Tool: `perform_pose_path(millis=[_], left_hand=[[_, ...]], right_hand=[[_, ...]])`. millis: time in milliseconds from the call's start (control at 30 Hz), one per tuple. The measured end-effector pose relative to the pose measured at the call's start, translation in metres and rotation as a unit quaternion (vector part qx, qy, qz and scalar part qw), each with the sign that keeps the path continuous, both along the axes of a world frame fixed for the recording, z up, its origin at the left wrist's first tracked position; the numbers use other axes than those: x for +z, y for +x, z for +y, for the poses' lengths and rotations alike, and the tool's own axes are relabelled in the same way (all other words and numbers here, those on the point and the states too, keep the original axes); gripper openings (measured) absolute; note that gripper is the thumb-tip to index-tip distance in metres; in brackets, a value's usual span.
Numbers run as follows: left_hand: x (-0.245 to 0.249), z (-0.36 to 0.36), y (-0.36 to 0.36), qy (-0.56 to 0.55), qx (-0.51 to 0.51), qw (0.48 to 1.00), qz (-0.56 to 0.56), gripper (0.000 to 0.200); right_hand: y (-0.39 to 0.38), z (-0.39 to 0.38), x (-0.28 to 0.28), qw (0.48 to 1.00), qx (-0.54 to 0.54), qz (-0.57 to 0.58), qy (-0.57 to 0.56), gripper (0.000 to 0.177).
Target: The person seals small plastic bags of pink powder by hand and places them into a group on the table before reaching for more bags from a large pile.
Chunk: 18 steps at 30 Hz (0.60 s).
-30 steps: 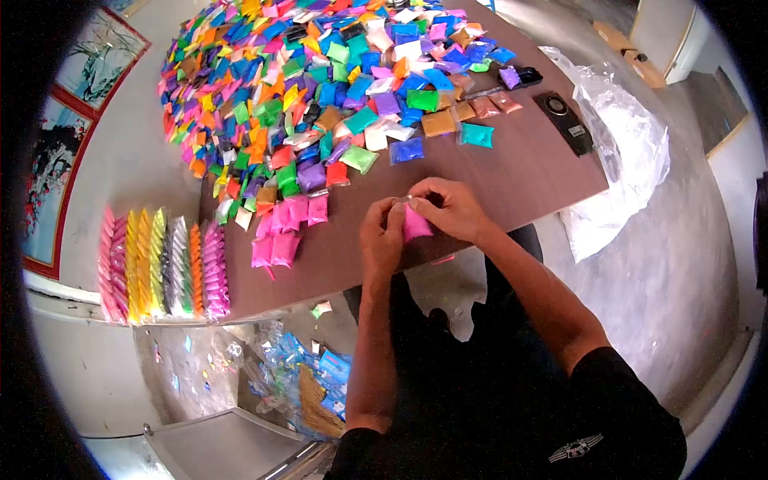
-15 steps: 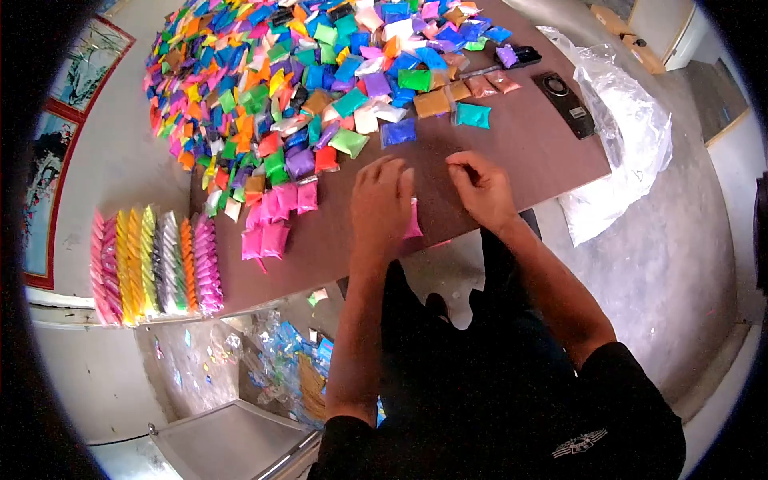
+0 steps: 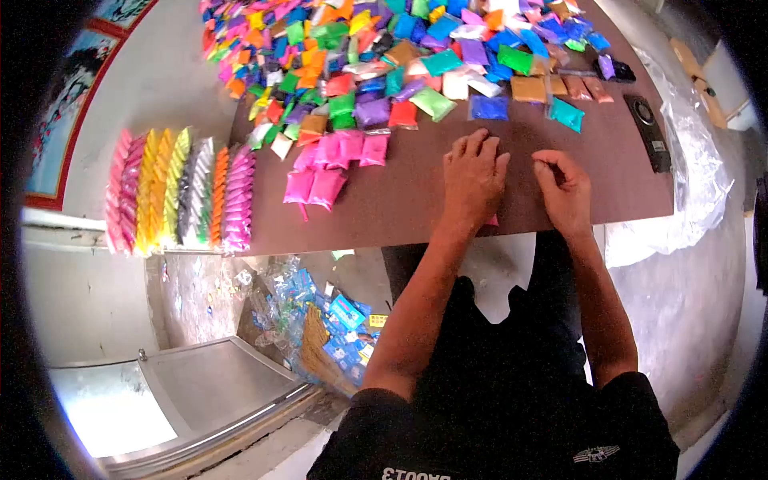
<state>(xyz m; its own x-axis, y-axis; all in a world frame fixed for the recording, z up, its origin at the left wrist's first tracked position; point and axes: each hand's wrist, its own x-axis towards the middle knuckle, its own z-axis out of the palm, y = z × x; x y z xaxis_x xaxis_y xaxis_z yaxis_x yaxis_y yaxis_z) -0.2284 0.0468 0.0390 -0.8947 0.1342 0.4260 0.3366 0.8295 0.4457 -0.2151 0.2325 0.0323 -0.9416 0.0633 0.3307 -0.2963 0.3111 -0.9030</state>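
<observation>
Coloured packets [image 3: 384, 56] crowd the far side of my table [image 3: 400, 216], with loose pink ones [image 3: 328, 164] to the left. My left hand [image 3: 474, 180] lies flat and spread over a pink packet [image 3: 490, 220] that peeks out at my wrist. My right hand [image 3: 566, 192] rests beside it, thumb against forefinger.

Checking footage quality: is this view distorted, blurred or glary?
Head view: heavy fisheye bows the table edge, black vignette rings the frame; left hand, right hand and packets look sharp; mild glare on the plastic sheet; soft light, faint shadows.
</observation>
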Motion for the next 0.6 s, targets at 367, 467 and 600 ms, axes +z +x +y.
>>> perform_pose_path(millis=[367, 467, 600], left_hand=[[0.025, -0.02, -0.008, 0.202, -0.001, 0.977, -0.065, 0.037], [0.04, -0.038, 0.011, 0.214, 0.042, 0.976, -0.025, 0.033], [0.054, -0.104, 0.075, 0.204, 0.135, 0.966, 0.08, 0.017]], right_hand=[[0.005, -0.001, -0.001, 0.994, -0.008, 0.076, 0.082, 0.012], [0.007, -0.005, -0.009, 1.0, -0.004, 0.012, 0.0, 0.014], [0.004, -0.002, -0.008, 1.0, 0.008, -0.016, -0.014, 0.018]])
